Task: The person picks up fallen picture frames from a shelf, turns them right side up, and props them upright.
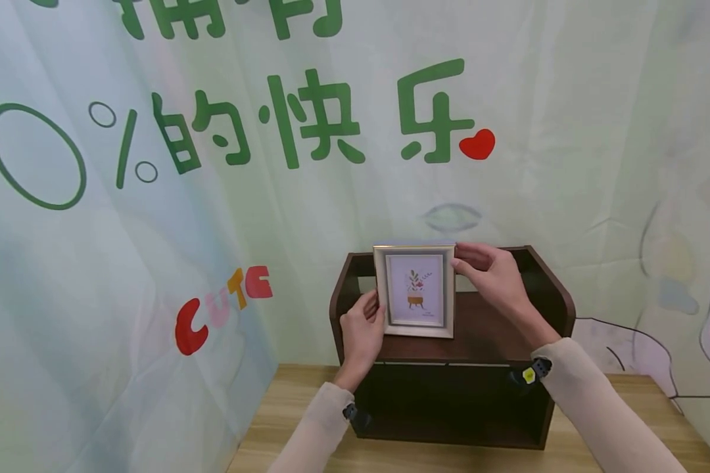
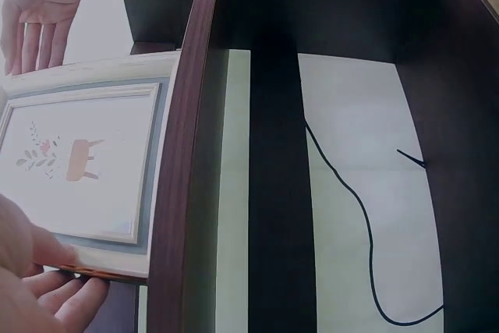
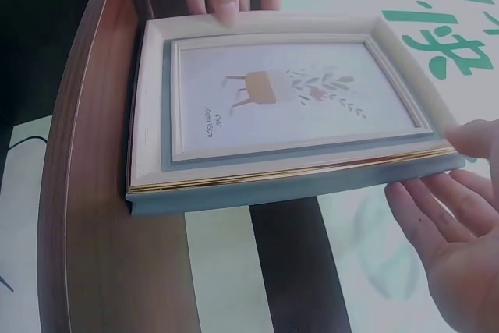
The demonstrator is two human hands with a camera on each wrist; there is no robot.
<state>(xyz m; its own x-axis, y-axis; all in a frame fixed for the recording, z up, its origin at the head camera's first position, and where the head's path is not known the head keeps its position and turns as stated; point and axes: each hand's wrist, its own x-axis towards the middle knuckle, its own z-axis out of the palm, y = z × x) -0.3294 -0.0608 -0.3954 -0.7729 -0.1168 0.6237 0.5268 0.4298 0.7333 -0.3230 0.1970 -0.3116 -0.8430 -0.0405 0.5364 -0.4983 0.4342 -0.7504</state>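
Observation:
A picture frame [image 1: 415, 289] with a pale border and a plant print stands upright on the upper shelf of a dark brown wooden rack [image 1: 491, 341], near its front edge. My left hand [image 1: 362, 334] holds the frame's left side low down, thumb at the front and fingers round the edge. At the upper right corner my right hand [image 1: 501, 279] grips the frame between thumb and fingers. In the right wrist view the frame's lower edge [image 3: 140, 122] meets the shelf board, and its blue-grey side shows.
The rack stands on a light wood tabletop [image 1: 296, 401], with a lower compartment [image 1: 449, 401] under the shelf. Behind it hangs a pale green printed cloth [image 1: 307, 217] with green characters and a red heart. A thin black line [image 2: 366, 224] shows through the rack's open back.

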